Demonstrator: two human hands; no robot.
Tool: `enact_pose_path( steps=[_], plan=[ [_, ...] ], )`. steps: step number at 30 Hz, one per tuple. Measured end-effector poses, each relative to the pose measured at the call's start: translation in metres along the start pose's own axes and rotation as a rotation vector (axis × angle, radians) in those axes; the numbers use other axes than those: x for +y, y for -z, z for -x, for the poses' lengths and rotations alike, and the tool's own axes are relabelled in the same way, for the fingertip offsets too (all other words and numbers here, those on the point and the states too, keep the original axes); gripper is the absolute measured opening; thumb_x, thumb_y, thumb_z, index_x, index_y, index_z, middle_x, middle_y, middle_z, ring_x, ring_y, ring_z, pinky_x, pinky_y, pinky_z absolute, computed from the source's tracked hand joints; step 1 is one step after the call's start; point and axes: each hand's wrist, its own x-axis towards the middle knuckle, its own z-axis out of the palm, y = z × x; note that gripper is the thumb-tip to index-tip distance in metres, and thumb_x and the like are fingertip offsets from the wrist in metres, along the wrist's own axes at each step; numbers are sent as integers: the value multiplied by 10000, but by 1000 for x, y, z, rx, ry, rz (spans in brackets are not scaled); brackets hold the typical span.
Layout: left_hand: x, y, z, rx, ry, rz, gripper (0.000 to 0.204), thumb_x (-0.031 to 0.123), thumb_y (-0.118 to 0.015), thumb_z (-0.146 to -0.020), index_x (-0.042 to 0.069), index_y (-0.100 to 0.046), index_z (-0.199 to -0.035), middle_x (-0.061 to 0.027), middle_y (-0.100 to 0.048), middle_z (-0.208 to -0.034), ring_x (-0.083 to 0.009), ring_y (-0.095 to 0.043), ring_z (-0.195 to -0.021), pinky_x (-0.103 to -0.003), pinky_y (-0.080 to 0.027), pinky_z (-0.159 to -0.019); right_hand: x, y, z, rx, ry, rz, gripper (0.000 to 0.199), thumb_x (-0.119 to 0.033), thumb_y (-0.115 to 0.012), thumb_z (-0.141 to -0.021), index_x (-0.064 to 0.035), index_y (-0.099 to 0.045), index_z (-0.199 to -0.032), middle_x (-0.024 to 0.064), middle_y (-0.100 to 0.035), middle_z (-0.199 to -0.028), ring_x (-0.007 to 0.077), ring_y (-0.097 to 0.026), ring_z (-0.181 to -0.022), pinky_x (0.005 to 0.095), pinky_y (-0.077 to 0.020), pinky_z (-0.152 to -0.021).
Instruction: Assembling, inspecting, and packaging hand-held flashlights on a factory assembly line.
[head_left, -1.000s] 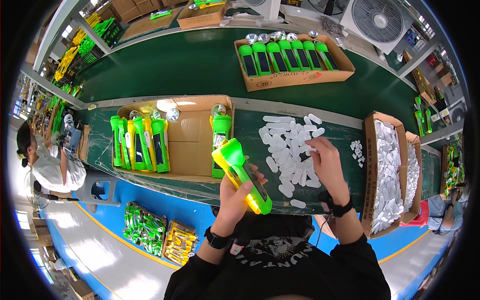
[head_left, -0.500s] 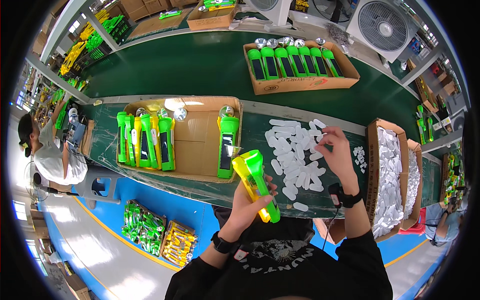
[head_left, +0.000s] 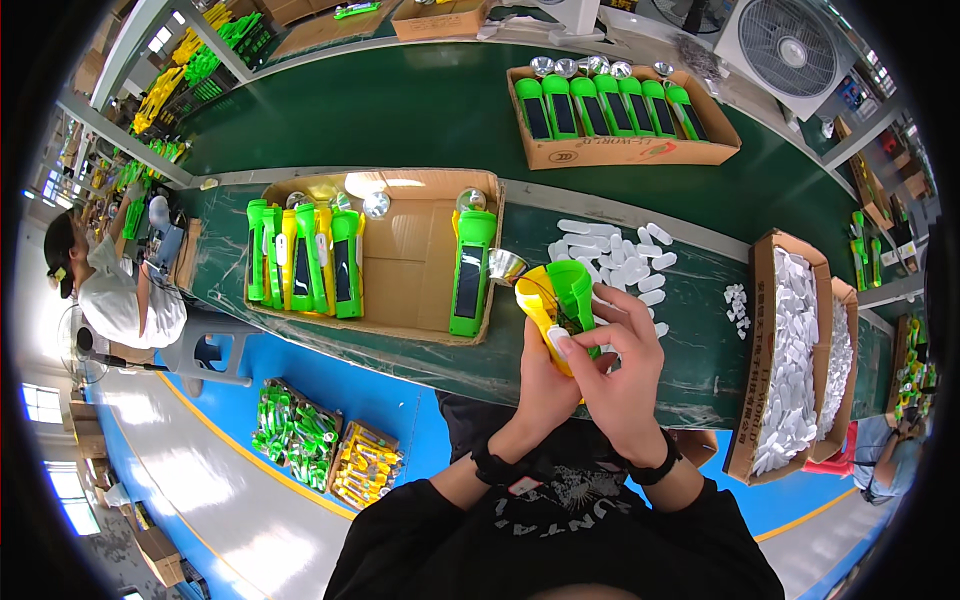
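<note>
In front of my chest my left hand (head_left: 545,395) is wrapped round a flashlight housing (head_left: 572,284), whose green and yellow halves stand spread apart at the head. Thin wires show between the halves. A shiny reflector cup (head_left: 507,266) sits beside the head. My right hand (head_left: 628,390) is closed at the housing, its thumb and fingers pressing a small white plastic piece (head_left: 558,338) against the yellow half. Behind my fingers lies a loose pile of white oval plastic pieces (head_left: 625,262), partly hidden by my right hand.
At left on the bench, a cardboard box (head_left: 415,250) holds several green and yellow flashlights. Another box (head_left: 630,152) of green flashlights stands farther back. At right are a carton of white pieces (head_left: 790,370) and a small-parts heap (head_left: 737,310). A person (head_left: 135,295) sits far left.
My right hand has moved left from the white pile to the housing, bringing a white piece. The housing halves have spread at the head, and the reflector cup now shows beside it.
</note>
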Motion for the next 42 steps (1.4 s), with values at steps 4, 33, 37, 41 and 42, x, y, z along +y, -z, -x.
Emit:
enact_pose_path(
  steps=[4,33,37,41,42],
  plan=[
    [3,-2,1,-10,-19,45,626,15,-676,-787,59,-310,-1293,-68,-508,-1150,-165,-544,-1047,-299,-482,-846,5,-12,9,108,45,6,136,-20,-734,-721,-4,-606,-760,170,-579,-1149,291,-645,-960,311,-524,-764],
    [-16,13,-12,-111,242,653,363,100,-457,-938,15,-361,-1278,-129,-515,-1190,-235,-544,-1102,-378,-463,-925,25,18,35,-95,-227,-259,472,-24,-637,-807,59,-481,-1245,183,-571,-1161,249,-617,-1006,320,-475,-851],
    [-13,6,-14,-10,271,624,522,424,-253,-1001,18,-365,-1308,-139,-546,-1140,-265,-558,-1076,-396,-462,-912,24,10,37,-23,-200,-91,408,-34,-682,-766,84,-557,-1137,215,-635,-1033,265,-646,-941,314,-484,-806],
    [-11,7,-11,-11,202,521,493,406,-321,-989,18,-372,-1289,-148,-545,-1141,-270,-566,-1070,-398,-459,-917,29,3,40,-35,-139,20,448,-16,-703,-734,72,-559,-1149,197,-639,-1033,275,-639,-932,319,-489,-804],
    [-9,8,-10,-24,166,471,486,400,-347,-983,15,-374,-1280,-152,-549,-1132,-265,-568,-1064,-396,-458,-915,28,2,40,-31,-130,28,463,-29,-719,-717,62,-563,-1143,215,-628,-1032,339,-639,-917,338,-495,-785]
  ],
)
